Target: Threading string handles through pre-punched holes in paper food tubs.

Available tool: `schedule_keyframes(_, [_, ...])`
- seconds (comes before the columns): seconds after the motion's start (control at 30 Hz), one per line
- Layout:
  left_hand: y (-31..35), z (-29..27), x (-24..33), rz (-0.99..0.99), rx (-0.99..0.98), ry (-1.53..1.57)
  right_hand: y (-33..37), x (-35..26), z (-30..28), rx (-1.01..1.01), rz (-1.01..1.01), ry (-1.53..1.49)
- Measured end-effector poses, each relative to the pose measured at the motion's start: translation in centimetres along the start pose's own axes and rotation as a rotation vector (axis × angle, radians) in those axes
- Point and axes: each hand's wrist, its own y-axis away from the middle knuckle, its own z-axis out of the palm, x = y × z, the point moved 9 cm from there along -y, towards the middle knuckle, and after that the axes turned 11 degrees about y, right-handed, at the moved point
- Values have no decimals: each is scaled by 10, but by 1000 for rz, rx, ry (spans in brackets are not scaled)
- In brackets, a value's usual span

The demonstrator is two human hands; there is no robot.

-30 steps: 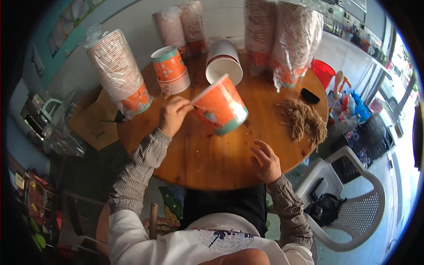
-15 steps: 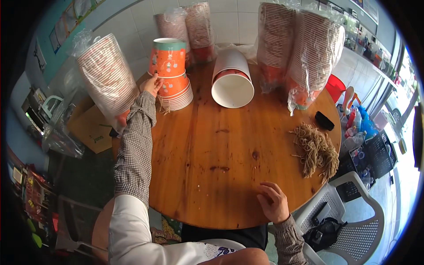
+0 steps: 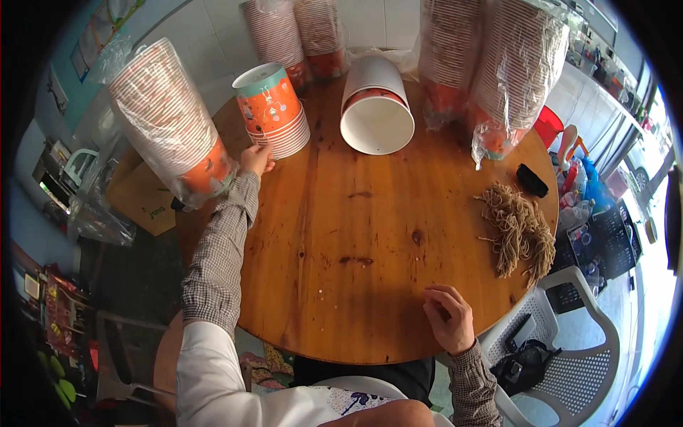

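Round wooden table (image 3: 356, 235), bare across its middle. We sit at its near edge, both forearms reaching over it.

Wrapped cup stacks: one leaning sleeve (image 3: 171, 128) at the left edge, two taller ones (image 3: 498, 71) at the far right, two more (image 3: 299, 32) against the wall at the far edge. All in clear plastic.

White tub stack (image 3: 377, 107) lies on its side near the far edge, mouth turned toward us.

Orange cup pile (image 3: 274, 110) stands upright at the far-left edge, rims stepped at its base, the top cup seated on it.

Bundle of tan string (image 3: 519, 228) lies at the right edge, with a small black thing (image 3: 532, 180) just beyond it.

Our left hand (image 3: 256, 158) touches the base of the orange pile, fingers curled narrow against the lowest rims; we cannot tell whether it grips or only steadies. Our right hand (image 3: 449, 317) rests near the near edge, loosely curled, holding nothing.

Judgement: to seat the top cup well, we should keep the pile square, press straight down along its axis, and steady the base so it does not slide toward the table's edge.
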Motion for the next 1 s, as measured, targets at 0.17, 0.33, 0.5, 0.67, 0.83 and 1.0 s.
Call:
schedule_keyframes(0.17, [60, 57, 26, 679, -272, -233, 0, 6, 0, 23, 40, -116])
schedule_keyframes(0.33, [99, 172, 20, 665, -301, -219, -11, 38, -3, -77, 214, -248])
schedule_keyframes(0.5, [49, 186, -29, 303, -46, -94, -87, 36, -3, -20, 137, -345])
schedule_keyframes(0.67, [30, 203, -41, 259, -5, -180, -160, 94, -43, 463, -50, 172])
schedule_keyframes(0.83, [31, 195, -41, 205, -39, -190, -151, 145, -104, 625, 170, 22])
schedule_keyframes(1.0, [48, 204, -19, 131, -99, -132, -151, 165, -117, 463, 252, 223])
